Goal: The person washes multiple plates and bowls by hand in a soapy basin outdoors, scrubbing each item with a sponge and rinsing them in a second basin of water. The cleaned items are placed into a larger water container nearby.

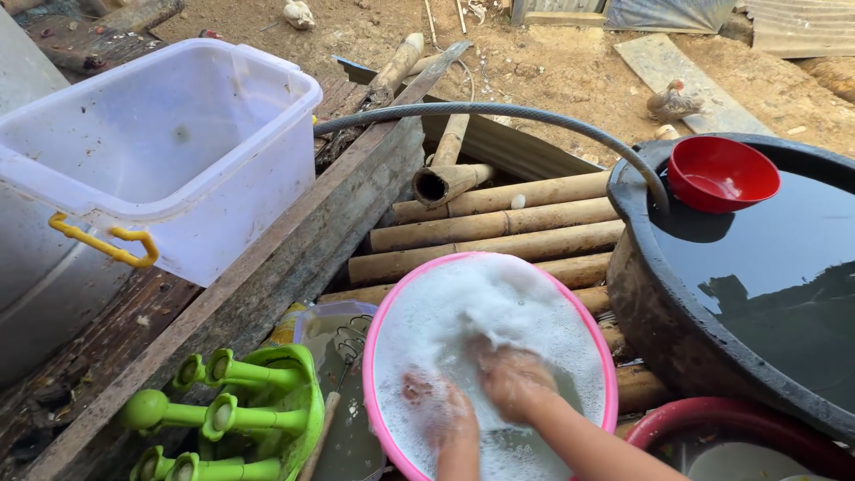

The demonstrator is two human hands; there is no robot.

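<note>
- Two hands work inside a pink-rimmed basin (608,374) filled with white soap suds; the basin rests on a floor of bamboo poles (499,224).
- The left hand (436,405) lies low in the foam, coated in suds; whether its fingers are curled or spread cannot be told.
- The right hand (512,379) sits just beside it, palm down and fingers bent into the lather; whether it grips anything under the foam cannot be told.
- Left of the basin, a green plastic rack (240,405) with round-tipped pegs stands near a clear container (334,325) holding murky water and a wire whisk (350,343).
- A large translucent white tub (160,151) with a yellow handle latch (107,242) sits on a weathered wooden plank (294,258) at upper left.
- To the right, a big black tub (677,312) is full of dark water; a red bowl (721,174) floats at its far edge.
- A grey hose (499,111) arcs over the bamboo and drops into the black tub.
- At lower right, a red basin (712,417) shows at the frame edge.
- A chicken (672,102) stands on the bare dirt beyond.
</note>
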